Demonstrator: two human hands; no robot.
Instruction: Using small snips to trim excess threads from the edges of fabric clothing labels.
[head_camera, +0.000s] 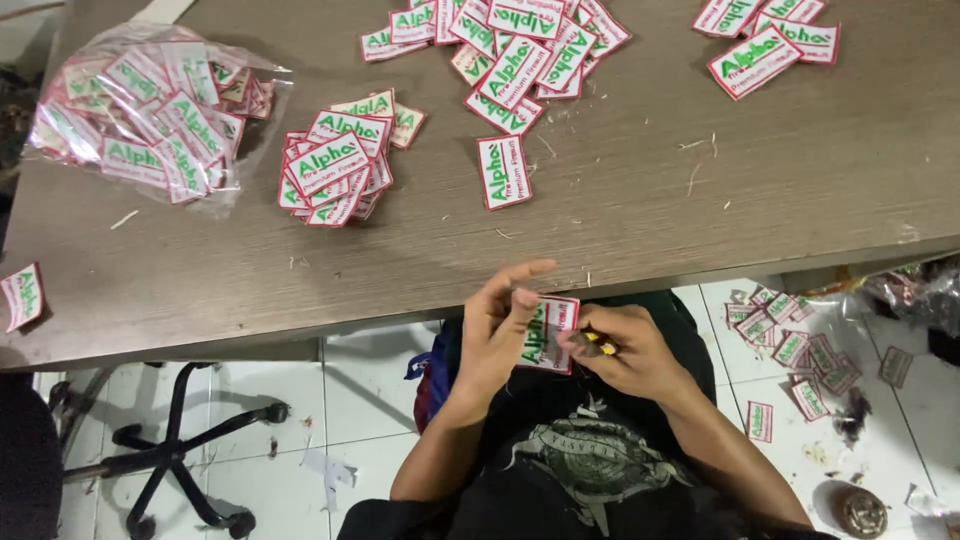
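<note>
Below the desk (600, 215) edge, over the lap, the left hand (497, 335) closes its grip on a white patch (549, 335) with red border. Just right of it, the right hand (625, 352) pinches a small yellow tool (600, 344) touching the patch. Beyond both grips, patch piles (335, 165) and a bag of patches (150, 115) lie on the desk.

Even overhead light; soft shadows under table (700, 190); slight hand blur

A white rectangular patch (548, 335) with red border and green lettering is held tilted, below the table edge.
</note>
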